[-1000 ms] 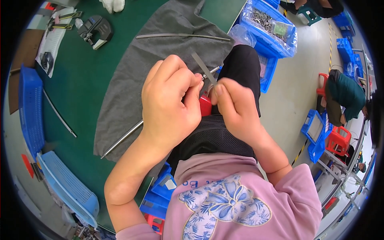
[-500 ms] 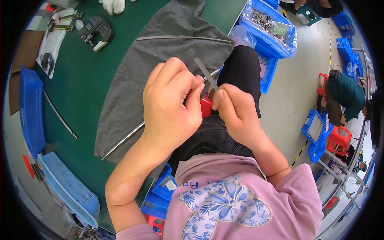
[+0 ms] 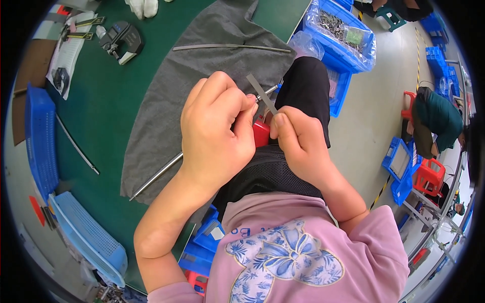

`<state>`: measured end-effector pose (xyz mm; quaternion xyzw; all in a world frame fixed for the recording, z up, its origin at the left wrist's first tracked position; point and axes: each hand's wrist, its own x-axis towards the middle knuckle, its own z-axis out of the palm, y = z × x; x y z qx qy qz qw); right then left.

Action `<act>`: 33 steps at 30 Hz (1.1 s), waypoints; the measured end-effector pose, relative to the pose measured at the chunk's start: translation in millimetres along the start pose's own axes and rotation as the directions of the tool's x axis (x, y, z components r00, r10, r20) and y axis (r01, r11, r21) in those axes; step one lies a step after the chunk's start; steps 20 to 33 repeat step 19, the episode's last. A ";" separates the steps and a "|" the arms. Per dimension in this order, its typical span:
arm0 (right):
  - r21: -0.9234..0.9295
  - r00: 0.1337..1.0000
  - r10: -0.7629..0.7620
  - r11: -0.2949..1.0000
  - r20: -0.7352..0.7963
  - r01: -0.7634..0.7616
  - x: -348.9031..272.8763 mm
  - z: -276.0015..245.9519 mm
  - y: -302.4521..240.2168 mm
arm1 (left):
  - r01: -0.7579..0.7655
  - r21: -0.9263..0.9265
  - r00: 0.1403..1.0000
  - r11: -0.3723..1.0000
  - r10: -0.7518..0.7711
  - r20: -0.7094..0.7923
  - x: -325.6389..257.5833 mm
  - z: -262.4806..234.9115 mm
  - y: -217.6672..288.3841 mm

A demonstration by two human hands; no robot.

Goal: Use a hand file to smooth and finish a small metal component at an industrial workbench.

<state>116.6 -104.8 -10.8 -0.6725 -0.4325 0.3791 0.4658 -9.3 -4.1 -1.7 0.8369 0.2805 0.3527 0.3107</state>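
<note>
My left hand (image 3: 217, 118) is closed, thumb and forefinger pinched around a slim shiny metal rod (image 3: 157, 175). The rod runs from the lower left, passes behind the hand and comes out past the fingertips, with a bit of blue at its far end. My right hand (image 3: 300, 141) is closed on a flat grey metal file (image 3: 261, 92). The file slants across the rod just beyond my left fingertips; whether they touch I cannot tell. Beneath lies a dark grey cloth (image 3: 166, 101), with a long thin file (image 3: 232, 47) lying on it.
On the green table (image 3: 96, 111) stand a dark digital gauge (image 3: 121, 41) and blue trays (image 3: 88, 235) at the left. A thin curved rod (image 3: 76, 144) lies there too. Blue bins (image 3: 333, 35) with small metal parts stand at the upper right. Another person (image 3: 437, 121) is farther right.
Almost nothing differs. The file in my right hand has shifted very slightly right and down against the rod; both hands keep their grip.
</note>
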 end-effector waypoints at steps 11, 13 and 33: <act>-0.026 0.998 -0.056 0.998 -0.026 0.055 0.1 3.9 4.6 | -0.028 0.011 0.999 1.000 0.028 0.031 0.2 -2.5 1.6; -0.036 0.992 -0.124 0.992 -0.039 0.123 8.6 7.0 1.5 | -0.030 0.053 0.999 0.998 0.029 0.031 0.7 -3.1 2.5; -0.030 0.996 -0.080 0.996 -0.048 0.078 -2.2 8.6 11.1 | -0.036 0.054 0.998 0.998 0.033 0.049 0.2 -2.8 1.2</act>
